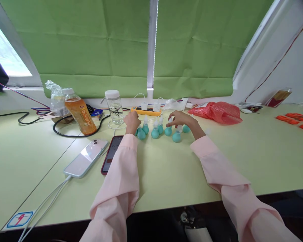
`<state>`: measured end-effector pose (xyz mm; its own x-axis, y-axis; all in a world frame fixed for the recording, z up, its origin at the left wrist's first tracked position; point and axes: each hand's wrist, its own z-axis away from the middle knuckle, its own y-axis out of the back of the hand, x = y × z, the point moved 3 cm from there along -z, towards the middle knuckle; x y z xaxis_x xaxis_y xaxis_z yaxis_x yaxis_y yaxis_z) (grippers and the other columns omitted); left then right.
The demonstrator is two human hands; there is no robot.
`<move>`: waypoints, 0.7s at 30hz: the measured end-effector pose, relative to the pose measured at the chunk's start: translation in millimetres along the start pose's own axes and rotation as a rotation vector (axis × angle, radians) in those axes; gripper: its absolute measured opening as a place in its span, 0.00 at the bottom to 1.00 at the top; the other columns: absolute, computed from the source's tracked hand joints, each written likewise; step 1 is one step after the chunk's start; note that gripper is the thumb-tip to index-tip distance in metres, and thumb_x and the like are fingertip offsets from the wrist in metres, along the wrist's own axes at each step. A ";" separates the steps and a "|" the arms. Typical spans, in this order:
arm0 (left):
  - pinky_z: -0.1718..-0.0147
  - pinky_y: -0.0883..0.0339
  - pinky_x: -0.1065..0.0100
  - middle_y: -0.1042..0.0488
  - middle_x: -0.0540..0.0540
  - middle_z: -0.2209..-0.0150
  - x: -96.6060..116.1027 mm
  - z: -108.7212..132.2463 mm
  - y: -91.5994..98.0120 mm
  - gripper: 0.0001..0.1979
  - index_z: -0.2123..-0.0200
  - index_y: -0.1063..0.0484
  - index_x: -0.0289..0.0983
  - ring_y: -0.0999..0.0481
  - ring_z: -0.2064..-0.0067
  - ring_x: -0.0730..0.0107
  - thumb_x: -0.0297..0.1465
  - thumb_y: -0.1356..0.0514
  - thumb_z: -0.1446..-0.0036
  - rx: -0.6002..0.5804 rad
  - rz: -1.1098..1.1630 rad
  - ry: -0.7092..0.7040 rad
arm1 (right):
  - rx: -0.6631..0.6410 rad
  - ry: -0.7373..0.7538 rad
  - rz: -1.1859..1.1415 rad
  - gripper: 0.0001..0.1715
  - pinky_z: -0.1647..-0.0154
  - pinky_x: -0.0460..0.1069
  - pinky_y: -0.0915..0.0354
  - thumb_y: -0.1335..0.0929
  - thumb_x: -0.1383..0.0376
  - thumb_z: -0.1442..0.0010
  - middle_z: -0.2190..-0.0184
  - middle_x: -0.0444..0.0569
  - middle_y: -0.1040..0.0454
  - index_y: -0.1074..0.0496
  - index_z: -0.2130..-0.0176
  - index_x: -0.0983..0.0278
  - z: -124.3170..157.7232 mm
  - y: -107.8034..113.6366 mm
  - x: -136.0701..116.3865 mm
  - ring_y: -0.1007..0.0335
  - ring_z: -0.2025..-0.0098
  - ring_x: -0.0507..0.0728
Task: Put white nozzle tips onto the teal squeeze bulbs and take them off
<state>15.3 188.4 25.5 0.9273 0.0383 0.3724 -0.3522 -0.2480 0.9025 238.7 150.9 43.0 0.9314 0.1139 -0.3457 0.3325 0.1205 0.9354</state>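
Among the teal bulbs [155, 133] on the table [171, 171], the right hand [181, 118] is curving around one clear tip [170, 122] and the left hand [132, 123], apart, is bending beside others, neither grip being possible to tell, so separate handling is seemingly going on, next calling for gentle touch.
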 end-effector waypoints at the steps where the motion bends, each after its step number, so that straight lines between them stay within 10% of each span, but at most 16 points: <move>1: 0.66 0.40 0.63 0.32 0.42 0.59 -0.1 0.0 -0.2 0.17 0.65 0.33 0.40 0.32 0.58 0.56 0.29 0.38 0.63 0.002 0.011 0.008 | 0.001 -0.002 0.000 0.26 0.79 0.43 0.40 0.30 0.54 0.58 0.69 0.47 0.28 0.36 0.61 0.64 -0.2 0.1 0.3 0.31 0.78 0.51; 11: 0.68 0.39 0.65 0.33 0.40 0.57 -4.2 -1.7 0.4 0.32 0.53 0.42 0.40 0.33 0.57 0.57 0.29 0.37 0.66 -0.009 0.210 0.034 | -0.001 -0.027 -0.012 0.27 0.81 0.43 0.41 0.30 0.55 0.59 0.68 0.49 0.29 0.35 0.61 0.64 -0.3 1.8 1.3 0.32 0.77 0.51; 21: 0.76 0.39 0.71 0.31 0.50 0.82 -7.1 -2.4 25.7 0.07 0.81 0.28 0.34 0.33 0.75 0.71 0.28 0.35 0.71 -0.134 0.472 -0.147 | 0.054 -0.005 0.025 0.20 0.77 0.43 0.40 0.31 0.59 0.56 0.68 0.49 0.29 0.34 0.62 0.65 1.7 4.7 2.0 0.32 0.76 0.51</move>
<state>-0.6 184.2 46.6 0.6677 -0.1870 0.7206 -0.7413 -0.0791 0.6664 242.4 150.1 46.8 0.9403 0.1110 -0.3218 0.3163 0.0642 0.9465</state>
